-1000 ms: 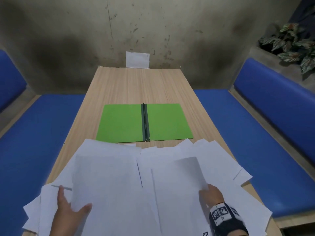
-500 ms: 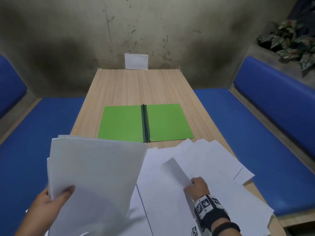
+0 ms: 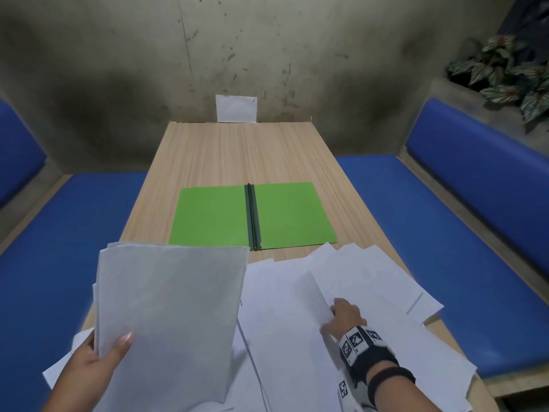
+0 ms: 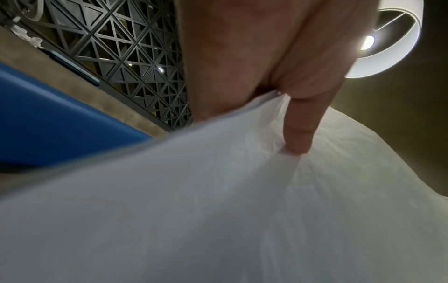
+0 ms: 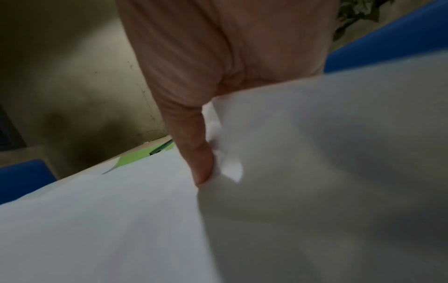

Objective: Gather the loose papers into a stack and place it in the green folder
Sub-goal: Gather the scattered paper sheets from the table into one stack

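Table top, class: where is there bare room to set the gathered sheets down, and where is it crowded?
Bare wood lies between the green folder and the far wall. The open folder's leaves are also bare. The near end is crowded: loose papers overlap around the right hand.

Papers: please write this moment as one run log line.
left hand holds lifted papers | right hand pinches sheet | folder open

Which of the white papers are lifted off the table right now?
The bundle of sheets gripped by the left hand, raised and tilted on the left. The loose sheets on the right lie on the table, under the right hand.
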`<action>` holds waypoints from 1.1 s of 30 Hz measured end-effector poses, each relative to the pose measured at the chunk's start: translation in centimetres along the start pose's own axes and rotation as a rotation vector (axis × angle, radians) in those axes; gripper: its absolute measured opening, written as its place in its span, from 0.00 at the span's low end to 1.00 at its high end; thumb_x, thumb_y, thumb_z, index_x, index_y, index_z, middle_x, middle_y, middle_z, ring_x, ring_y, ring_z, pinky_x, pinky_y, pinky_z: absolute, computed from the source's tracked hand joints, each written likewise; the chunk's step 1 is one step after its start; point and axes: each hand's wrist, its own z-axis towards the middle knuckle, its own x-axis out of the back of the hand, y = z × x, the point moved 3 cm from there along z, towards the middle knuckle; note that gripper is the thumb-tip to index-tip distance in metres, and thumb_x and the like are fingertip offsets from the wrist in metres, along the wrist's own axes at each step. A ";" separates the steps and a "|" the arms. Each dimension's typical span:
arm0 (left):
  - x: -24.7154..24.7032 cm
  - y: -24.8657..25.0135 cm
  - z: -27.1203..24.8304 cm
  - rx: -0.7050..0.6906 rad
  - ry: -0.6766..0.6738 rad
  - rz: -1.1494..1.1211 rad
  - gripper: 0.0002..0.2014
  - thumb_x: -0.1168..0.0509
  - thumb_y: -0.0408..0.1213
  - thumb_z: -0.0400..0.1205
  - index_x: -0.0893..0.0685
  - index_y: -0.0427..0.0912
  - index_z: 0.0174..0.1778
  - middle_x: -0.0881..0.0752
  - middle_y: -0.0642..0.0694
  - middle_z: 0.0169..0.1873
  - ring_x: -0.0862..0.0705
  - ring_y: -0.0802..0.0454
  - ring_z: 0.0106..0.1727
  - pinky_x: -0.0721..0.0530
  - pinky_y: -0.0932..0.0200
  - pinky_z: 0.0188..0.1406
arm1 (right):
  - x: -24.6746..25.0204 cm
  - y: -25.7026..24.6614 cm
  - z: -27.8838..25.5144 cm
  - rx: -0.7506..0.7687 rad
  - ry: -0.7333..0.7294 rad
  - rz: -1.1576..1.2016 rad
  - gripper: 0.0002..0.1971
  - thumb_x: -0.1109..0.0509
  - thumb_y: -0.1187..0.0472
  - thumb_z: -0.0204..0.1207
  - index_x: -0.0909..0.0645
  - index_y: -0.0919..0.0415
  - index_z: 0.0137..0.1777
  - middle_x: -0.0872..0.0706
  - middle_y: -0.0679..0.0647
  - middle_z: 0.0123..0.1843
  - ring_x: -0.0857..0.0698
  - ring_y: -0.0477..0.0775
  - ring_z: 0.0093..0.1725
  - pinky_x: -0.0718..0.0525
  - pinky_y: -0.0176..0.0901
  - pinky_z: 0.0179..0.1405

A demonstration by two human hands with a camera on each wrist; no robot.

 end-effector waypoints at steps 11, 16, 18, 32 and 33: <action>0.2 1.4 -1.4 -0.022 -0.031 0.044 0.10 0.33 0.39 0.78 0.21 0.46 0.54 0.16 0.37 0.51 0.19 0.36 0.53 0.24 0.40 0.59 | 2.8 -2.0 2.5 0.155 -0.083 -0.452 0.39 0.19 0.53 0.56 0.33 0.55 0.66 0.26 0.56 0.64 0.26 0.64 0.66 0.22 0.53 0.57; 0.2 1.3 -1.5 -0.004 -0.026 0.063 0.10 0.33 0.41 0.78 0.21 0.48 0.55 0.15 0.37 0.52 0.18 0.36 0.54 0.23 0.39 0.61 | 2.9 -2.2 2.4 0.209 -0.115 -0.553 0.36 0.20 0.50 0.58 0.30 0.56 0.65 0.25 0.57 0.65 0.23 0.64 0.66 0.20 0.56 0.62; 0.1 1.2 -1.5 0.006 -0.035 0.070 0.11 0.33 0.41 0.78 0.20 0.47 0.56 0.14 0.37 0.51 0.17 0.35 0.54 0.22 0.37 0.62 | 2.8 -2.3 2.3 0.266 -0.125 -0.563 0.34 0.22 0.52 0.60 0.29 0.56 0.66 0.26 0.56 0.66 0.25 0.62 0.68 0.22 0.56 0.63; 0.0 2.1 -3.1 0.019 -0.015 0.072 0.17 0.33 0.40 0.78 0.21 0.39 0.61 0.18 0.36 0.51 0.22 0.38 0.52 0.27 0.44 0.55 | 3.5 -1.2 2.6 0.205 -0.146 -0.476 0.39 0.21 0.46 0.56 0.30 0.55 0.66 0.24 0.51 0.66 0.20 0.61 0.66 0.21 0.56 0.64; 0.1 1.9 -3.0 0.026 -0.017 0.075 0.18 0.33 0.41 0.78 0.21 0.39 0.63 0.18 0.36 0.52 0.22 0.38 0.52 0.26 0.43 0.56 | 3.6 -1.2 2.5 0.187 -0.148 -0.466 0.37 0.21 0.47 0.58 0.30 0.57 0.66 0.24 0.51 0.64 0.20 0.61 0.65 0.21 0.55 0.63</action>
